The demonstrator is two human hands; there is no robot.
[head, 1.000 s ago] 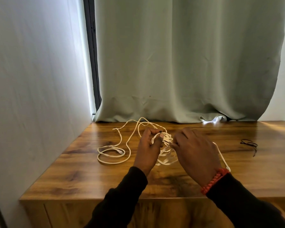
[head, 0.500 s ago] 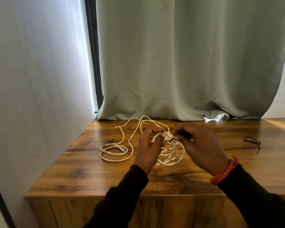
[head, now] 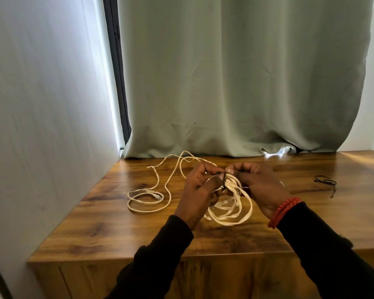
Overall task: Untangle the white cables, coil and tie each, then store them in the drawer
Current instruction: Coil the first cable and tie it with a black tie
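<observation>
A coil of white cable [head: 235,203] hangs between my hands just above the wooden cabinet top [head: 99,225]. My left hand [head: 200,188] grips the top of the coil. My right hand [head: 259,184] pinches a thin black tie [head: 224,178] at the bundle, fingertips almost touching my left thumb. A second white cable [head: 151,193] trails loose across the top to the left, with a connector in its loop. How the tie wraps the coil is hidden by my fingers.
More black ties [head: 326,182] lie on the right of the cabinet top. A grey curtain [head: 235,83] hangs along the back edge and a white wall [head: 41,126] closes the left side. The cabinet front [head: 225,277] shows below the near edge.
My right hand has lifted from low beside the coil up to its top and now meets my left hand at the black tie. The coil loops have dropped lower and hang freer.
</observation>
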